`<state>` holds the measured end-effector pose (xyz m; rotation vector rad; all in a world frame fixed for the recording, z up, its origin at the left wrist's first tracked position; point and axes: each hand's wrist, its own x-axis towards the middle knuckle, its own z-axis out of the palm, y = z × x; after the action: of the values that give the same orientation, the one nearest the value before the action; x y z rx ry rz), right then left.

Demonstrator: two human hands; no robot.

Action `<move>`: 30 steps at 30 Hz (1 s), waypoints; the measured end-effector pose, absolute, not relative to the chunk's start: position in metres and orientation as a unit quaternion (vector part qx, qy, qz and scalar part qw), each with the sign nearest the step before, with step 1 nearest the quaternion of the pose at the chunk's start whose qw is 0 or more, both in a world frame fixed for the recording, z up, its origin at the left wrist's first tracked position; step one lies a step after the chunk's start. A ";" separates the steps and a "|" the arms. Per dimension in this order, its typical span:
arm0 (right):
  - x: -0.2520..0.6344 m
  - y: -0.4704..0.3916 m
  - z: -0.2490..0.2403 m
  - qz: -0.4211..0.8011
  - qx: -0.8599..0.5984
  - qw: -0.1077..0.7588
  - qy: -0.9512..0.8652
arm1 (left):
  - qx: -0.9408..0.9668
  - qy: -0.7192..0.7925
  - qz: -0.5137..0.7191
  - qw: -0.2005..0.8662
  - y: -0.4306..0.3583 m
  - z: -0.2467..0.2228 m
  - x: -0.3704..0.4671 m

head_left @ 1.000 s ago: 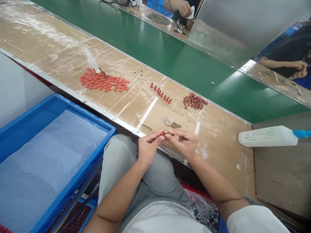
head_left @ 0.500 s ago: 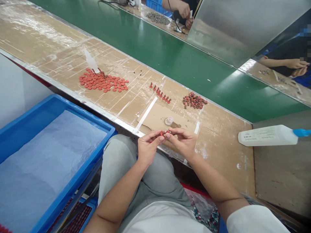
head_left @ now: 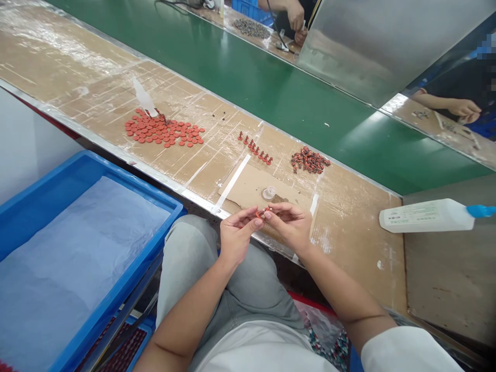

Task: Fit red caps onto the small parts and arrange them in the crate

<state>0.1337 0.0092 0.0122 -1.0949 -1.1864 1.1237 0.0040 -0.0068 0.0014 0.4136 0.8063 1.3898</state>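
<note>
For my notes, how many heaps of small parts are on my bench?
2: red discs, left of the short row of pieces; red-and-black pieces, right of it. None appears hidden.

The right hand (head_left: 291,223) is drawn slightly inward, a white speck (head_left: 326,124) carried left along the green belt (head_left: 248,77), a co-worker's hands (head_left: 465,108) shifted left

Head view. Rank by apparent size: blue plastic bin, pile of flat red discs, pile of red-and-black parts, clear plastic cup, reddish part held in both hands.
1. Blue plastic bin
2. Pile of flat red discs
3. Pile of red-and-black parts
4. Clear plastic cup
Reddish part: partly covered, unranked.
</note>
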 end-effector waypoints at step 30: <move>0.142 0.009 0.027 0.467 -0.422 0.540 -0.558 | 0.199 0.326 0.590 0.711 -0.011 -0.005 0.001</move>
<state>0.1418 0.0091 0.0269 -1.0032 -1.3261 1.1110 0.0015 -0.0106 -0.0055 0.4406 0.7222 1.3091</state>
